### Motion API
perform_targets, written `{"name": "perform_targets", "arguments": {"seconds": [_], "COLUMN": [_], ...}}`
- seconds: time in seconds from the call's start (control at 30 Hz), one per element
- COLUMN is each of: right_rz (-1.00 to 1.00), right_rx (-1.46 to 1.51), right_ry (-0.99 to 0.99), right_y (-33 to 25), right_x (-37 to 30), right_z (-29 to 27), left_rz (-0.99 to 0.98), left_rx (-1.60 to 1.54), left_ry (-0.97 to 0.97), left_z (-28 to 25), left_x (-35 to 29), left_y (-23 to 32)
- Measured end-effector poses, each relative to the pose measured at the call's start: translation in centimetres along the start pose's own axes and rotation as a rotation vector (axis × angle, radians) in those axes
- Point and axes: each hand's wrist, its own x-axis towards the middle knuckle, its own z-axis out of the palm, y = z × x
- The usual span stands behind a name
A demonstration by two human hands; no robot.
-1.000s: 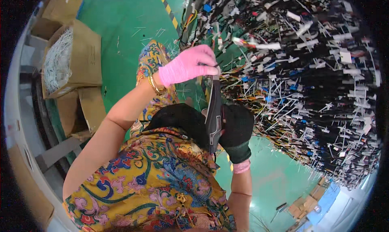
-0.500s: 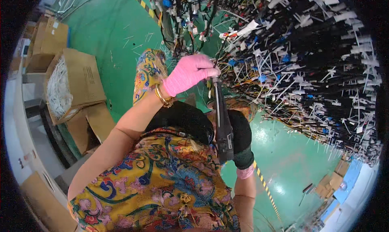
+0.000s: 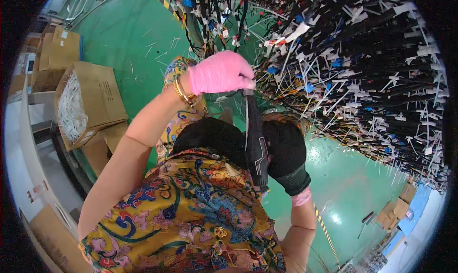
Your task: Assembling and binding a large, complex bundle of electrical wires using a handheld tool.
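Observation:
My left hand (image 3: 222,73), in a pink knitted glove, is closed with thumb and fingertips pressed together at the front end of a long black hand tool (image 3: 256,144). What the pinch holds is hidden by the fingers. The tool has a light outline along its body and points away from me. My right hand (image 3: 286,149), in a black glove with a pink cuff beneath, wraps round it from the right; most of its fingers are out of sight. Beyond the left hand hangs a bundle of dark cables (image 3: 210,34) with white tags and coloured connectors.
A dense mass of black wire harnesses (image 3: 372,77) with white ties fills the right. On the left stands an open cardboard box (image 3: 102,94) holding white strips. Yellow-black tape (image 3: 326,235) marks the green floor (image 3: 114,39), where white scraps lie. Flattened cardboard (image 3: 393,213) lies at far right.
The tool has drawn a little closer to me and tilted, its side showing more. My left hand has moved slightly away and turned, still pinched; my right forearm has swung outward.

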Motion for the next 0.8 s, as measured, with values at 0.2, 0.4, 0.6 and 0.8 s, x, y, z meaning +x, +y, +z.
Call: {"name": "perform_targets", "arguments": {"seconds": [0.2,0.4,0.6,0.8], "right_rz": [-0.009,-0.094,0.004,0.522], "right_rx": [0.095,0.139,0.719,0.809], "right_ry": [-0.13,-0.129,-0.264,0.152], "right_y": [0.8,1.3,1.6,5.7], "right_x": [0.6,-0.3,-1.9,-8.0], "right_z": [-2.2,-1.9,-2.6,4.6], "left_rz": [0.158,0.23,-0.2,-0.194], "left_rx": [0.209,0.243,-0.217,-0.682], "left_ry": [-0.031,0.067,0.146,0.324], "left_z": [-0.5,-0.3,-2.6,-0.6], "left_x": [0.5,0.5,-0.8,-1.1], "left_y": [0.1,-1.0,-0.1,-1.0]}}
